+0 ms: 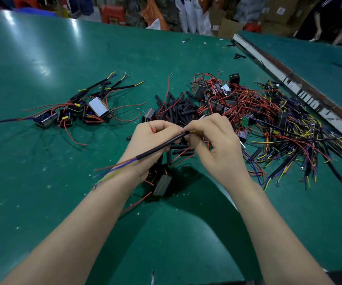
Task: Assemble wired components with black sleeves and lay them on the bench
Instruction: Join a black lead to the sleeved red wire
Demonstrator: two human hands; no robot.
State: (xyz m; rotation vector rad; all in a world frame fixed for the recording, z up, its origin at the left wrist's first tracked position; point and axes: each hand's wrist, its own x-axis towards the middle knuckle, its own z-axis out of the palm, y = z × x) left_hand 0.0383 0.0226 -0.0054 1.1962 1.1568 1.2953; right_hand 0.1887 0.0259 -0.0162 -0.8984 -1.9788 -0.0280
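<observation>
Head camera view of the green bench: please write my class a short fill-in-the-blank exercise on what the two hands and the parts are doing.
1. Both hands hold one long black sleeve with a thin ____ wire poking from its upper end.
2. The finished black box components lie on the person's ____ side.
3. The flat workbench is ____ in colour.

Missing words: yellow; left; green

I observe one black sleeve [161,145] held tilted above the green bench [42,182], blue, red and yellow wires protruding from its lower end. Finished components [77,112] lie grouped at left; loose sleeves [178,110] are piled centrally; unassembled wired components [268,120] are heaped at right.
</observation>
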